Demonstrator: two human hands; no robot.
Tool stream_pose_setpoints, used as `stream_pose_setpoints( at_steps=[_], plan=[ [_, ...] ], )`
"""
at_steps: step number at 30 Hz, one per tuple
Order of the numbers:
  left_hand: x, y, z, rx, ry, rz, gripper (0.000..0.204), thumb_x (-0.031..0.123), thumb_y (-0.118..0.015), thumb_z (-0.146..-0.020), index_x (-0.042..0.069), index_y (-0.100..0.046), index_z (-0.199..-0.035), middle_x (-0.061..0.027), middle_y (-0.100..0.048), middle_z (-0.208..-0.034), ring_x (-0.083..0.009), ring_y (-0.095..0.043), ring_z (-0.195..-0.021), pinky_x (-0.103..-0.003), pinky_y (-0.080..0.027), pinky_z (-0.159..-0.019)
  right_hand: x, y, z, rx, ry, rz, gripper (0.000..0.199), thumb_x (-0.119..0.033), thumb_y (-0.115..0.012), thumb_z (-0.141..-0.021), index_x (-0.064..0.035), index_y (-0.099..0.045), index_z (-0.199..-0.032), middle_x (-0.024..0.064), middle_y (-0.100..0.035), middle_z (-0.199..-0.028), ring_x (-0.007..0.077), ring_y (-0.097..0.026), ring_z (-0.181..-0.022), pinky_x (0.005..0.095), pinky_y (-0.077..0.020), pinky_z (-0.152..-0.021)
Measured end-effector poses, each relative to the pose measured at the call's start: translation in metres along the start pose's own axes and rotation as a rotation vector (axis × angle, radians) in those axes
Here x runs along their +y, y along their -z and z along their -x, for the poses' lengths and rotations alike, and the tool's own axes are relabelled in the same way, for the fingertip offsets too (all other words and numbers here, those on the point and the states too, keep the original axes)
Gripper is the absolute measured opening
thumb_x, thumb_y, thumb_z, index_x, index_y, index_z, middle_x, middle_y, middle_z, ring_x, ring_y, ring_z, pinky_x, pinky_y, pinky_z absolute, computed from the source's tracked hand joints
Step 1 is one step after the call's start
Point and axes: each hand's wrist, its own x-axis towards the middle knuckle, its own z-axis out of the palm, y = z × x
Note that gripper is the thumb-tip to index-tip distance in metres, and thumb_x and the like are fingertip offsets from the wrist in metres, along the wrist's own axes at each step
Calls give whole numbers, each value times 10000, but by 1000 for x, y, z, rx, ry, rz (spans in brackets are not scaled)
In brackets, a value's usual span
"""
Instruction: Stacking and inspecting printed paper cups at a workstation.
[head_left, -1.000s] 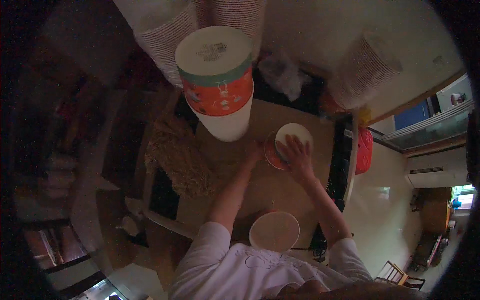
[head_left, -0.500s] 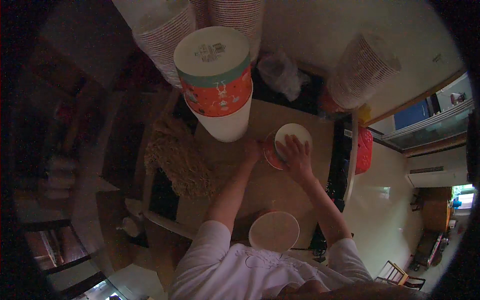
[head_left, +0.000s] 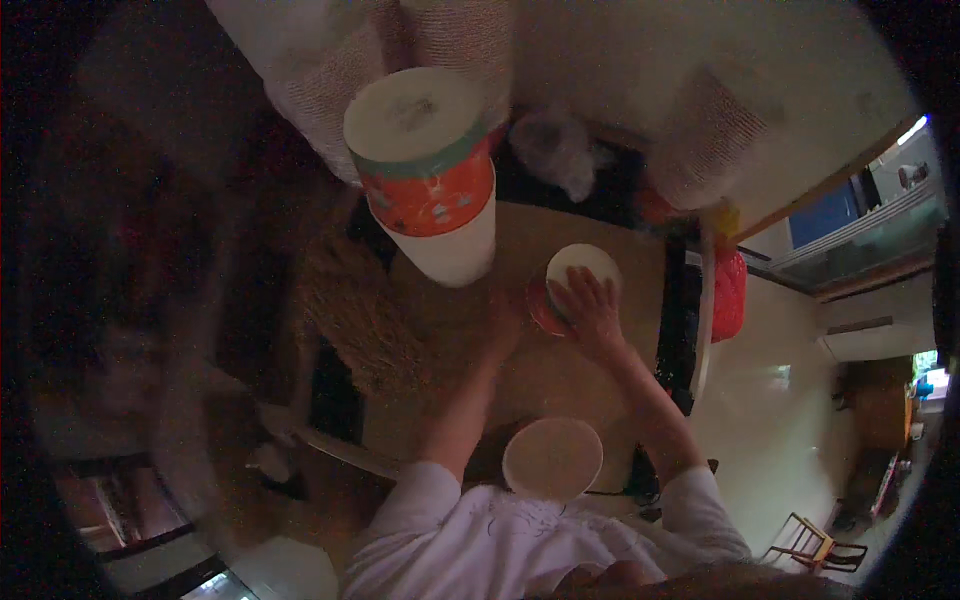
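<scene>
A small upturned paper tub point(head_left: 599, 257) with a white base and a red side lies on the brown board point(head_left: 560, 370), right of centre. My right hand point(head_left: 592, 312) rests on its base with the fingers stretched out and slightly apart. Close to the tub's left side is my left hand point(head_left: 508, 308); its fingers are dark and blurred, and I cannot tell whether they touch the tub. Just in front of my body sits a round, pale-rimmed container point(head_left: 552, 460).
A tall stack of upturned paper buckets point(head_left: 428, 205), orange, green and white, stands at the far left of the board. Behind it rise wrapped stacks of cups point(head_left: 465, 50). A straw-like fibre bundle point(head_left: 365, 310) lies left, a clear plastic bag point(head_left: 560, 150) behind, another cup stack point(head_left: 712, 140) far right.
The whole view has shifted slightly and blurred. Both hands keep nearly the same places at the small tub, with the right hand still on its base.
</scene>
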Motion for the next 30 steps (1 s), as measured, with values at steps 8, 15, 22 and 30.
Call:
stream_pose_setpoints(
  at_steps=[8, 15, 22, 30],
  plan=[
    [-26, -22, 129, -303, 241, 654, 510, 188, -615, -697, 111, -385, -1146, -35, -527, -859, -185, -528, -806, -306, -475, -595, 19, -19, 96, 592, -803, -1520, 259, -68, -522, -714, -91, -512, -972, 69, -498, -996, 225, -458, -931, 297, -381, -775],
    [-76, -14, 139, -175, 96, 743, 314, 161, -615, -719, 89, -494, -1001, 4, -532, -787, -66, -475, -581, -202, -398, -461, 52, -86, 159, 162, -1368, -1731, 152, -85, -452, -782, -91, -543, -904, 40, -537, -905, 130, -492, -837, 250, -392, -728],
    [-37, 38, 195, -100, 97, 660, 125, 157, -565, -768, 72, -559, -860, 35, -533, -692, -35, -442, -526, -185, -354, -441, 24, -54, 182, 240, -1139, -1913, 231, -138, -382, -808, -1, -536, -912, 83, -550, -922, 161, -501, -875, 269, -372, -803],
    [-26, 48, 239, 24, -62, 542, 112, 150, -538, -791, 52, -561, -838, 14, -545, -695, -45, -479, -612, -195, -393, -524, -29, 18, 209, 378, -1129, -1895, 226, -179, -397, -812, -22, -548, -869, 49, -557, -864, 154, -497, -875, 284, -351, -827]
  ],
)
